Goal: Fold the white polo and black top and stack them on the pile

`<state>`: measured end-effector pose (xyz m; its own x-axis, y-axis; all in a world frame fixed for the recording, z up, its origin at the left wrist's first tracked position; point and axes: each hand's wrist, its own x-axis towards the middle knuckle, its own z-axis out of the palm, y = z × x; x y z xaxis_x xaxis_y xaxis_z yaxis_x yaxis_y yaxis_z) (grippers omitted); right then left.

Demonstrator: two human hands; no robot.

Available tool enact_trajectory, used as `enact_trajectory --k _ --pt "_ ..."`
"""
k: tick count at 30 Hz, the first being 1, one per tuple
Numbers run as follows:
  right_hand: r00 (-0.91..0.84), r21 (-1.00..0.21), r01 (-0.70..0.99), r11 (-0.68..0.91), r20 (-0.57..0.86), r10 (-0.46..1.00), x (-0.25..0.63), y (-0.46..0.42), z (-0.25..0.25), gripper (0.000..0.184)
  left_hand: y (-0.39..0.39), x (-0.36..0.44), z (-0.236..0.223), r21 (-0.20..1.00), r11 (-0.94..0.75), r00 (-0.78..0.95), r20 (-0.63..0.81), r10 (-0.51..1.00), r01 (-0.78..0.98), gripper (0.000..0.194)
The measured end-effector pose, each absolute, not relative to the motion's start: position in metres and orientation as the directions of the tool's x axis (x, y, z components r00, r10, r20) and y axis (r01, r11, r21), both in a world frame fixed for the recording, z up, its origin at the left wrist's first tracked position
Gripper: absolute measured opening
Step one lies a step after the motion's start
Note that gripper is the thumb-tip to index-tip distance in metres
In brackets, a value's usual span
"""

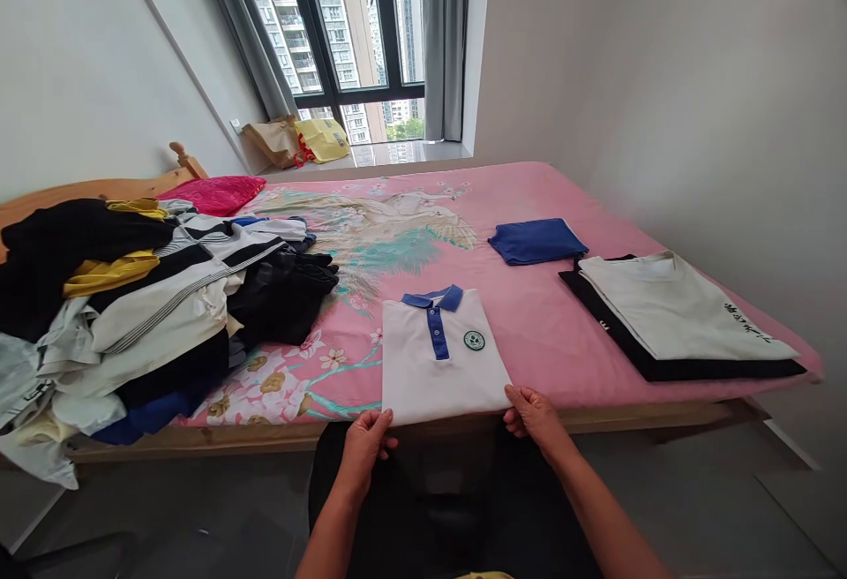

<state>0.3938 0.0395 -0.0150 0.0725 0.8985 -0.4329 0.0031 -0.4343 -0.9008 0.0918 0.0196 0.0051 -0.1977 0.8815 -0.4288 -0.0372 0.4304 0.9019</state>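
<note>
A folded white polo shirt [440, 358] with a blue collar and a round green badge lies at the near edge of the pink bed [529, 314]. My left hand [367, 442] pinches its bottom left corner, fingers closed on the cloth. My right hand [533, 413] grips the bottom right corner the same way. Both hands sit just over the bed's wooden edge.
A heap of unfolded clothes [152, 305] covers the bed's left side. A folded blue garment [535, 241] and a folded white shirt on a black one [681, 314] lie at the right. A red pillow [215, 193] and bags [297, 139] are by the window.
</note>
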Motion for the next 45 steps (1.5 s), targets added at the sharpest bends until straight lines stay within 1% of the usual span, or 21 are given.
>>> enact_trajectory --k 5,7,9,11,12,13,15,17,18,21,24,27,29,31,33,35,36,38,40,42,45 --pt "0.051 -0.884 0.055 -0.464 -0.461 0.886 0.398 0.027 -0.024 0.044 0.008 0.089 -0.006 0.902 0.430 -0.194 -0.415 0.889 0.039 0.041" --pt "0.068 -0.890 0.137 -0.436 -0.430 0.900 0.401 0.029 -0.026 0.044 0.007 0.087 -0.009 0.906 0.414 -0.228 -0.385 0.894 0.093 0.043" --pt "0.090 -0.889 0.275 -0.366 -0.356 0.930 0.405 0.035 -0.025 0.045 0.007 0.086 -0.006 0.923 0.341 -0.317 -0.273 0.908 0.180 0.043" --pt "0.103 -0.865 0.396 -0.308 -0.291 0.951 0.409 0.045 -0.020 0.046 0.010 0.087 0.003 0.920 0.239 -0.404 -0.100 0.909 0.310 0.041" --pt "0.103 -0.853 0.430 -0.294 -0.277 0.955 0.411 0.051 -0.017 0.045 0.012 0.088 0.009 0.903 0.185 -0.410 -0.011 0.912 0.387 0.038" --pt "0.098 -0.847 0.446 -0.291 -0.277 0.956 0.412 0.057 -0.014 0.043 0.015 0.089 0.014 0.877 0.129 -0.387 0.070 0.919 0.463 0.035" --pt "0.088 -0.853 0.426 -0.302 -0.293 0.952 0.413 0.070 -0.007 0.039 0.023 0.094 0.025 0.813 -0.008 -0.273 0.204 0.940 0.582 0.028" --pt "0.085 -0.867 0.385 -0.316 -0.307 0.948 0.409 0.083 -0.003 0.036 0.035 0.100 0.031 0.754 -0.142 -0.136 0.293 0.946 0.641 0.023" --pt "0.092 -0.873 0.368 -0.321 -0.310 0.946 0.406 0.089 -0.002 0.035 0.041 0.104 0.032 0.729 -0.186 -0.079 0.313 0.946 0.659 0.023" --pt "0.110 -0.885 0.344 -0.314 -0.294 0.949 0.396 0.103 -0.001 0.035 0.062 0.116 0.032 0.639 -0.251 0.061 0.304 0.951 0.727 0.030" --pt "0.130 -0.892 0.340 -0.299 -0.270 0.954 0.392 0.111 -0.003 0.036 0.078 0.125 0.027 0.504 -0.242 0.154 0.209 0.966 0.829 0.040" --pt "0.177 -0.884 0.371 -0.284 -0.233 0.956 0.395 0.111 0.000 0.034 0.084 0.128 0.022 0.379 -0.117 0.116 0.028 0.993 0.918 0.050" --pt "0.218 -0.875 0.402 -0.271 -0.197 0.956 0.396 0.109 0.006 0.032 0.085 0.129 0.019 0.322 -0.054 0.072 -0.043 0.996 0.945 0.053" --pt "0.237 -0.861 0.471 -0.191 -0.085 0.968 0.391 0.108 0.014 0.032 0.087 0.131 0.020 0.293 -0.031 0.046 -0.047 0.998 0.956 0.053" --pt "0.189 -0.815 0.578 -0.034 0.093 0.977 0.380 0.110 0.021 0.038 0.094 0.136 0.024 0.290 -0.056 0.061 -0.006 0.998 0.956 0.051" --pt "0.090 -0.712 0.694 0.106 0.232 0.969 0.365 0.117 0.023 0.046 0.105 0.140 0.027 0.295 -0.123 0.116 0.041 0.992 0.948 0.050" --pt "0.047 -0.654 0.746 0.130 0.246 0.968 0.358 0.122 0.022 0.050 0.112 0.141 0.027 0.294 -0.146 0.136 0.053 0.989 0.945 0.051" --pt "0.005 -0.540 0.836 0.095 0.180 0.984 0.348 0.132 0.016 0.055 0.126 0.139 0.023 0.291 -0.106 0.099 0.038 0.994 0.951 0.052" --pt "0.000 -0.455 0.890 0.036 0.079 0.997 0.344 0.139 0.005 0.059 0.136 0.134 0.015 0.291 0.002 -0.005 0.011 1.000 0.957 0.058" --pt "0.004 -0.410 0.912 0.010 0.032 0.999 0.344 0.143 -0.006 0.061 0.140 0.127 0.007 0.296 0.081 -0.085 0.004 0.996 0.952 0.063" --pt "0.004 -0.392 0.920 0.018 0.055 0.998 0.348 0.144 -0.015 0.063 0.140 0.122 0.001 0.301 0.097 -0.109 0.025 0.994 0.949 0.066"
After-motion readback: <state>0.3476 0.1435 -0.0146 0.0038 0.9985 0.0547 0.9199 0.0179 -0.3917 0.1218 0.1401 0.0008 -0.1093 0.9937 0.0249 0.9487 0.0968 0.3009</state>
